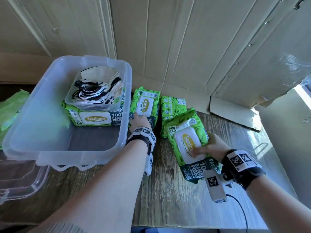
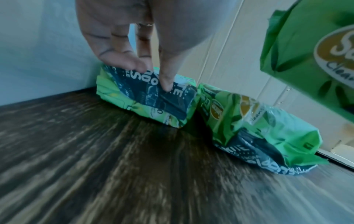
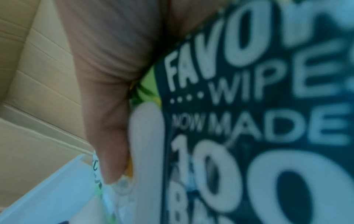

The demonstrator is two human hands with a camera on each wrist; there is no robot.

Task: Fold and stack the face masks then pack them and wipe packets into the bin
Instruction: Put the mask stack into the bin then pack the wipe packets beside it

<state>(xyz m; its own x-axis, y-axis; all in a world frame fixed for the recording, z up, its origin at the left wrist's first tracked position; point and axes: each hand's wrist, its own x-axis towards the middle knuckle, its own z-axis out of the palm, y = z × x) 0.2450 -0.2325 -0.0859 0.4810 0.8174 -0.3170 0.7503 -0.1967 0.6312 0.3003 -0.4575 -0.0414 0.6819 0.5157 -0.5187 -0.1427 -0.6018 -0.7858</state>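
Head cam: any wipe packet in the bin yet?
Yes, one wipe packet lies in the bin, under a small container of masks.

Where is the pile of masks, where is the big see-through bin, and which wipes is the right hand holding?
pile of masks [image 1: 96, 91]: head view, on the tangled ear loops.
see-through bin [image 1: 50, 105]: head view, on its left wall.
held wipe packet [image 1: 186, 142]: head view, on its white lid.

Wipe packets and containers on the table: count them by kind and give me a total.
Wipe packets: 4 (bin packet, left packet pinched by the left hand, side packet, right packet held by the right hand)
Bin: 1
Mask tub: 1
Lid: 1
Total: 7
The green shapes left of the bin are too blurred to count.
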